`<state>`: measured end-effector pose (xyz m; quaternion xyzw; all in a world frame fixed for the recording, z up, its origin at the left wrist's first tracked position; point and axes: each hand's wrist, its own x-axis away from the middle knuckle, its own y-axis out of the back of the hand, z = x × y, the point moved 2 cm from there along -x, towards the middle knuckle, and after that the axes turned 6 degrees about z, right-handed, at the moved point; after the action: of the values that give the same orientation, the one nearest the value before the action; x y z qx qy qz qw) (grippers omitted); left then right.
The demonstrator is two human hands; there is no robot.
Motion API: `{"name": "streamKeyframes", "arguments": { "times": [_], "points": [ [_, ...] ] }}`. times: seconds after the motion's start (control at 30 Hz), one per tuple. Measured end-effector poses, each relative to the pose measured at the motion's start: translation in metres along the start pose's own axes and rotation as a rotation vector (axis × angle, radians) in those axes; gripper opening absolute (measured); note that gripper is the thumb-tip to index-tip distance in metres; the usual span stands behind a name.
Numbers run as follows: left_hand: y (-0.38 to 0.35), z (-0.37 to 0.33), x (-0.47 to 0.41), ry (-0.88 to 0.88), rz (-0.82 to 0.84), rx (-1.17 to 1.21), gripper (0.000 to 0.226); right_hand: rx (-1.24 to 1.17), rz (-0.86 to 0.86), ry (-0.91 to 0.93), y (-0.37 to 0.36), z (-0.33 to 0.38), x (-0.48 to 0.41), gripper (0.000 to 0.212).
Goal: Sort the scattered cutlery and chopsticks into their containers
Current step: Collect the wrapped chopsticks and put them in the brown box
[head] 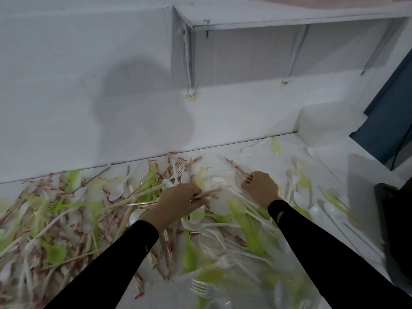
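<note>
Digging through our messy pile, our left hand (178,200) pinched round a few wooden chopsticks (207,194) mid-table, our right hand (259,187) just beside it closed on another red-printed chopstick bundle (236,169), white forks (204,288) and green spoons (189,255) scattered nearer us on the white table (287,141)

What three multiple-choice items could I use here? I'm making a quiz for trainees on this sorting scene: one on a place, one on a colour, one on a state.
1. Where does the lone green spoon lie?
A. By the wall, far right
B. Under the left sleeve
C. On the shelf

2. What colour are the sleeves?
A. White
B. Black
C. Red

3. What is the left hand doing?
A. Resting flat and empty
B. Gripping chopsticks
C. Holding a cup

Key: 1 A, it lies apart from the pile where table meets wall; 2 B, both forearms are covered in black; 3 B, the fingers are closed round wooden sticks.
</note>
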<state>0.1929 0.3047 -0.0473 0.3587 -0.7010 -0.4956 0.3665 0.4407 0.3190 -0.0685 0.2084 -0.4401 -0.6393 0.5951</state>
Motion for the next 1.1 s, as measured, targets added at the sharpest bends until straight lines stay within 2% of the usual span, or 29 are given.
{"name": "streamKeyframes", "arguments": {
  "times": [0.1, 0.17, 0.23, 0.3, 0.4, 0.5, 0.6, 0.67, 0.77, 0.87, 0.97, 1.03, 1.1],
  "points": [
    [-0.008, -0.008, -0.005, -0.094, 0.044, -0.078, 0.029, -0.227, -0.108, 0.004, 0.015, 0.004, 0.001, 0.033],
    [-0.016, -0.015, -0.007, -0.129, 0.052, -0.12, 0.023, -0.322, -0.216, 0.069, 0.029, 0.012, 0.003, 0.03],
    [-0.024, -0.02, -0.01, -0.106, 0.049, -0.193, 0.024, -0.417, -0.283, 0.165, 0.043, 0.023, 0.006, 0.019],
    [-0.026, -0.019, -0.011, -0.02, 0.035, -0.204, 0.028, -0.464, -0.281, 0.233, 0.05, 0.035, 0.01, 0.013],
    [-0.028, -0.007, -0.008, 0.038, 0.062, -0.129, 0.034, -0.351, -0.191, 0.306, 0.047, 0.05, 0.017, 0.016],
    [-0.025, 0.008, 0.003, 0.1, 0.063, -0.065, 0.023, -0.232, -0.028, 0.328, 0.024, 0.057, 0.027, 0.02],
    [-0.021, 0.027, 0.019, 0.212, 0.004, 0.01, 0.016, -0.073, 0.165, 0.364, -0.012, 0.058, 0.037, 0.038],
    [-0.018, 0.039, 0.032, 0.265, -0.012, 0.037, 0.016, 0.056, 0.251, 0.364, -0.035, 0.06, 0.042, 0.042],
    [-0.018, 0.059, 0.052, 0.299, 0.018, 0.094, 0.02, 0.243, 0.287, 0.347, -0.058, 0.069, 0.046, 0.035],
    [-0.015, 0.072, 0.063, 0.366, 0.058, 0.002, 0.042, 0.37, 0.304, 0.302, -0.072, 0.074, 0.04, 0.07],
    [-0.005, 0.067, 0.068, 0.393, 0.009, -0.031, 0.048, 0.391, 0.234, 0.303, -0.078, 0.078, 0.034, 0.055],
    [0.001, 0.056, 0.068, 0.347, -0.072, 0.043, 0.038, 0.415, 0.192, 0.289, -0.078, 0.08, 0.032, 0.043],
    [0.0, 0.046, 0.062, 0.335, -0.093, 0.14, 0.028, 0.427, 0.168, 0.262, -0.076, 0.082, 0.033, 0.043]
  ]
}}
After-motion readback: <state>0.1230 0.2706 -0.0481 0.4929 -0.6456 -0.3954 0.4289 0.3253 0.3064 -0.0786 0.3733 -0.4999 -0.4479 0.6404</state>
